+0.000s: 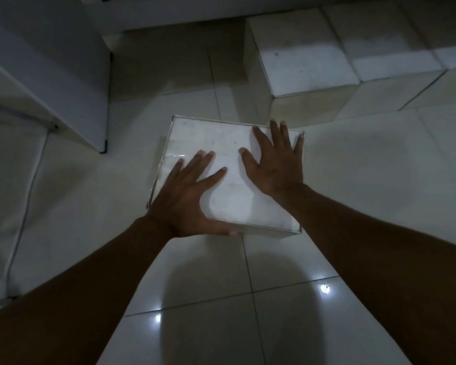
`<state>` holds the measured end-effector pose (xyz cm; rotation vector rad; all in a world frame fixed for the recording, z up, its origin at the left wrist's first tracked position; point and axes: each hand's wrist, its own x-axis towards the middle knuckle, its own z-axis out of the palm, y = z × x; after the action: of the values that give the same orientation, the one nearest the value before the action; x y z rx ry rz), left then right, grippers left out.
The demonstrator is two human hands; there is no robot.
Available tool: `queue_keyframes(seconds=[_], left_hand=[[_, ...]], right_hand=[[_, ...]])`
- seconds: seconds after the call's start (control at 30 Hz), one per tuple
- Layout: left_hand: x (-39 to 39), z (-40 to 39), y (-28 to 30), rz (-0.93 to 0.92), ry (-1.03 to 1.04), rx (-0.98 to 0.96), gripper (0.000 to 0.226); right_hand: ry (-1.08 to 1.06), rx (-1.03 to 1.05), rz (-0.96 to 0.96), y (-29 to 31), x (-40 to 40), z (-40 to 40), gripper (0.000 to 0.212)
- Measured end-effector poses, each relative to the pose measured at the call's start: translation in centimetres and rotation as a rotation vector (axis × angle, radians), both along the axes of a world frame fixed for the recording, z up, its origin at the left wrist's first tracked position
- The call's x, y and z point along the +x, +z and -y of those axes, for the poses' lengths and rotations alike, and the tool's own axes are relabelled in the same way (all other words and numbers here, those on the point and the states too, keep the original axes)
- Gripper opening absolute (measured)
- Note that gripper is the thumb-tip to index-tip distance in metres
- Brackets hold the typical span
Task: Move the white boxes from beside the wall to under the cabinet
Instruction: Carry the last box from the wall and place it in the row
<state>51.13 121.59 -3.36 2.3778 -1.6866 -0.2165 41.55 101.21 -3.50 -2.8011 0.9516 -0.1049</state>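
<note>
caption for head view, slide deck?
Both hands, left and right, flat on a white box on the tiled floor.

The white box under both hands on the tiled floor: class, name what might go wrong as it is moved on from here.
1. Both the left hand and the right hand lie flat on top of the white box, fingers spread, gripping nothing, so they could slip if the box is pushed.
2. The glossy floor tiles may let the box slide further than intended.
3. The stacked boxes stand close behind it; a forward push could bump them.
</note>
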Motion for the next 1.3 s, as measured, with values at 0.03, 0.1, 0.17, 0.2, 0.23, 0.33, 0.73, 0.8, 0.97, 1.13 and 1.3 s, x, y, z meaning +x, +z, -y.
queue_keyframes(seconds=[0.03,0.1,0.17,0.2,0.23,0.33,0.73,0.8,0.97,1.13,1.3], left_hand=[[0.1,-0.1,-0.4,0.015,-0.020,0.019,0.122],[0.3,0.0,-0.7,0.043,-0.043,-0.002,0.117],[0.7,0.2,-0.5,0.048,-0.061,-0.005,0.112],[1.1,0.3,-0.5,0.038,-0.064,0.007,0.111],[1.4,0.5,-0.2,0.022,-0.066,0.024,0.111],[2.9,0.7,0.5,-0.047,-0.035,0.091,0.108],[1.9,2.4,1.4,-0.247,0.698,-0.235,0.075],[0.1,4.0,1.8,-0.476,0.895,-0.280,0.084],[-0.7,6.4,0.8,-0.486,0.912,-0.185,0.091],[1.2,6.0,1.5,-0.454,0.778,-0.122,0.092],[-0.4,4.5,2.1,-0.205,0.270,0.211,0.135]], right_hand=[[0.022,-0.005,-0.016,-0.1,0.3,0.3,0.068],[0.032,0.005,-0.010,-0.4,0.4,0.8,0.069],[0.028,0.002,0.006,-0.7,0.5,1.0,0.069],[0.023,-0.008,0.013,-0.9,0.4,1.1,0.068],[0.016,-0.017,0.019,-0.9,0.4,1.1,0.068],[0.000,-0.026,0.020,-0.6,0.4,1.5,0.070],[-0.191,-0.038,-0.021,0.1,-0.8,1.4,0.087],[-0.195,-0.040,-0.023,0.2,-0.7,1.1,0.087],[-0.164,-0.050,-0.063,0.4,-1.5,0.6,0.089],[0.155,-0.084,0.086,-0.3,-3.9,1.2,0.075],[0.579,0.033,0.114,-0.6,-5.8,3.2,0.083]])
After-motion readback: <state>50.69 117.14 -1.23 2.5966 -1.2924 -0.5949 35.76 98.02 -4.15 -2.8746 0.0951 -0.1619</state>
